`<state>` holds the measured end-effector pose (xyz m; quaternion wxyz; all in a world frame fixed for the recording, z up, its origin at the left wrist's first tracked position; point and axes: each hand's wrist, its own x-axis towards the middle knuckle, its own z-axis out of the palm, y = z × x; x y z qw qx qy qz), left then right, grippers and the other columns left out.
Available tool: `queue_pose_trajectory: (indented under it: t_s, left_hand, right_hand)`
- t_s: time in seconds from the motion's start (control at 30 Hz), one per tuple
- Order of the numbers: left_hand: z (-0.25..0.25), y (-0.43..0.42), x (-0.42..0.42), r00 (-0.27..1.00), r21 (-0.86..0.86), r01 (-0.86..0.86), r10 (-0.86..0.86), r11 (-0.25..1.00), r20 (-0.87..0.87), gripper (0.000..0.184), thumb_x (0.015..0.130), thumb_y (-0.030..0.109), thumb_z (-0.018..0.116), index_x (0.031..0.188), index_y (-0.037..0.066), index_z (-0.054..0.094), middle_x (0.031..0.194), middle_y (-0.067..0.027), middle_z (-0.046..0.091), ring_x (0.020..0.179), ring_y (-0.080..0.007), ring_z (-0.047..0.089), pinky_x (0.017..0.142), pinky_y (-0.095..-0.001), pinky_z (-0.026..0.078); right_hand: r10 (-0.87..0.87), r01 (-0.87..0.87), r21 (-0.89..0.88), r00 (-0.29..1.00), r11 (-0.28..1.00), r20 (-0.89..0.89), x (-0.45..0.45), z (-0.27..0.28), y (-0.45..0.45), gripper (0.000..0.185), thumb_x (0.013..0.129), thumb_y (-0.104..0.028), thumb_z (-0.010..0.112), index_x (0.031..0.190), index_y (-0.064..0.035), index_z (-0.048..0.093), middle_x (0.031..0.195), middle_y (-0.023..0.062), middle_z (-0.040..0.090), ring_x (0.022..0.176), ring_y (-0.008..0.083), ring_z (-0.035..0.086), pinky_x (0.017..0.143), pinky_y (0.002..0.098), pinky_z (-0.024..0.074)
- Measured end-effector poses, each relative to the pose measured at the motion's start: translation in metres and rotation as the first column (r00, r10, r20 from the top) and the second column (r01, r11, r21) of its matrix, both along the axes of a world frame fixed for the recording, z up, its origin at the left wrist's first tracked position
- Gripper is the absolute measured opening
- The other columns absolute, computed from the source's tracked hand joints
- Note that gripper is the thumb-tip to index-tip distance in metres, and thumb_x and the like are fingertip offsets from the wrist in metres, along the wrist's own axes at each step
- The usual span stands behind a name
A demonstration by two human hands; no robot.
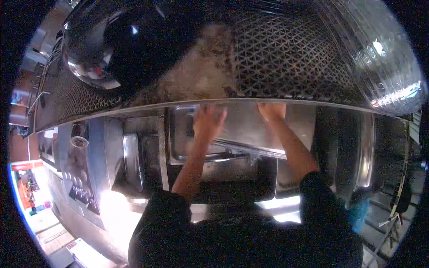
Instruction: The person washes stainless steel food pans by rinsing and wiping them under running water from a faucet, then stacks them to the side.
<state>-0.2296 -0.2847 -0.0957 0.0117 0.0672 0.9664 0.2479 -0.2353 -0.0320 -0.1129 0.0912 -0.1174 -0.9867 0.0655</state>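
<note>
My left hand (208,121) is slightly blurred, its thumb standing apart from the fingers. It hovers over a steel pan or well (181,138) with a raised rim, left of a flat metal panel (246,127). The panel lies slanted across the counter, its near edge running diagonally. At the panel's far side my right hand (271,111) is closed on it, the fingertips partly hidden by the shelf edge. Clear crinkled plastic film (252,154), as it seems, shows beneath the panel's near edge.
A steel shelf (192,73) crosses above my hands, bearing a dark shiny bowl (94,67), a patterned mesh mat (286,53) and a large plastic-wrapped item (384,53). Left on the counter stand a clear cup (79,141) and a long metal lid (132,161).
</note>
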Motion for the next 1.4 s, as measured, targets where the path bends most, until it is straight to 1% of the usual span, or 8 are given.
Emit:
queue_pose_trajectory:
  t_s: [0.43, 0.57, 0.67, 0.8, 0.93, 1.07, 1.23, 1.4]
  left_hand:
    - [-0.078, -0.007, 0.087, 0.942, 0.679, -0.099, 0.289, 0.728, -0.172, 0.080, 0.084, 0.037, 0.067, 0.140, -0.004, 0.026, 0.135, -0.0299, 0.041, 0.126, -0.0421, 0.040, 0.105, -0.0505, 0.033]
    - [-0.082, 0.003, 0.078, 0.904, 0.783, -0.193, 0.417, 0.592, -0.093, 0.080, 0.083, 0.035, 0.069, 0.139, -0.005, 0.029, 0.138, -0.0296, 0.037, 0.130, -0.0396, 0.036, 0.108, -0.0487, 0.029]
    - [-0.034, -0.017, 0.035, 0.927, 0.442, -0.243, 0.341, 0.864, -0.156, 0.061, 0.083, 0.023, 0.070, 0.132, 0.000, 0.043, 0.126, -0.0201, 0.051, 0.117, -0.0286, 0.049, 0.090, -0.0348, 0.046]
    - [-0.010, -0.035, -0.036, 0.890, 0.348, -0.118, -0.057, 0.930, 0.453, 0.073, 0.085, 0.049, 0.059, 0.131, -0.006, 0.044, 0.112, -0.0228, 0.060, 0.106, -0.0367, 0.058, 0.093, -0.0430, 0.045]
    - [-0.037, 0.018, -0.069, 0.986, 0.088, -0.053, 0.038, 0.995, 0.164, 0.073, 0.088, 0.058, 0.047, 0.129, -0.002, 0.046, 0.123, -0.0260, 0.054, 0.111, -0.0383, 0.055, 0.092, -0.0462, 0.045]
    - [0.018, 0.091, -0.053, 0.984, -0.237, -0.091, 0.051, 0.967, -0.169, 0.056, 0.088, 0.041, 0.050, 0.127, 0.001, 0.047, 0.148, -0.0263, 0.023, 0.130, -0.0443, 0.033, 0.105, -0.0528, 0.029]
    - [-0.026, 0.115, -0.045, 0.826, -0.365, 0.391, -0.497, 0.845, -0.265, 0.065, 0.080, 0.049, 0.059, 0.127, 0.005, 0.050, 0.138, -0.0237, 0.042, 0.129, -0.0389, 0.039, 0.105, -0.0513, 0.030]
    - [-0.019, 0.089, -0.083, 0.898, -0.190, 0.395, -0.421, 0.899, -0.124, 0.065, 0.083, 0.050, 0.055, 0.130, 0.006, 0.048, 0.140, -0.0222, 0.041, 0.130, -0.0394, 0.037, 0.107, -0.0544, 0.026]
  right_hand:
    - [0.046, -0.034, -0.109, 0.992, 0.993, 0.114, 0.001, -0.028, 0.007, 0.069, 0.087, -0.060, 0.039, 0.132, -0.0082, 0.050, 0.140, 0.0141, 0.045, 0.129, 0.0365, 0.039, 0.106, 0.0570, 0.0252]
    - [-0.022, 0.074, -0.036, 0.661, 0.997, 0.750, -0.007, 0.029, -0.004, 0.069, 0.087, -0.061, 0.037, 0.131, -0.0096, 0.050, 0.144, 0.0143, 0.040, 0.130, 0.0366, 0.038, 0.105, 0.0569, 0.0260]
    - [-0.037, 0.050, -0.024, 0.924, 0.998, 0.381, -0.002, 0.034, -0.009, 0.065, 0.087, -0.059, 0.043, 0.129, -0.0100, 0.050, 0.143, 0.0142, 0.040, 0.128, 0.0371, 0.039, 0.104, 0.0560, 0.0278]
    - [-0.008, 0.008, 0.023, 1.000, 1.000, 0.012, -0.001, 0.025, -0.011, 0.057, 0.085, -0.053, 0.051, 0.122, -0.0098, 0.054, 0.136, 0.0144, 0.046, 0.123, 0.0377, 0.042, 0.102, 0.0553, 0.0300]
    - [0.010, -0.005, 0.043, 0.993, 0.999, -0.116, 0.001, 0.030, -0.017, 0.051, 0.085, -0.047, 0.053, 0.118, -0.0081, 0.055, 0.130, 0.0161, 0.049, 0.123, 0.0351, 0.041, 0.101, 0.0536, 0.0320]
    - [0.019, -0.015, 0.049, 0.997, 0.999, -0.074, -0.002, 0.025, -0.013, 0.050, 0.087, -0.049, 0.050, 0.120, -0.0115, 0.054, 0.133, 0.0161, 0.046, 0.121, 0.0379, 0.043, 0.102, 0.0544, 0.0316]
    - [-0.019, 0.021, 0.131, 1.000, 0.991, -0.018, -0.010, 0.000, 0.002, 0.050, 0.087, -0.046, 0.049, 0.117, -0.0066, 0.056, 0.126, 0.0173, 0.052, 0.119, 0.0350, 0.046, 0.100, 0.0509, 0.0350]
    - [-0.075, 0.085, -0.044, 0.978, 0.995, 0.196, 0.003, -0.007, 0.004, 0.047, 0.088, -0.043, 0.046, 0.118, -0.0083, 0.057, 0.120, 0.0181, 0.057, 0.114, 0.0359, 0.051, 0.098, 0.0488, 0.0374]
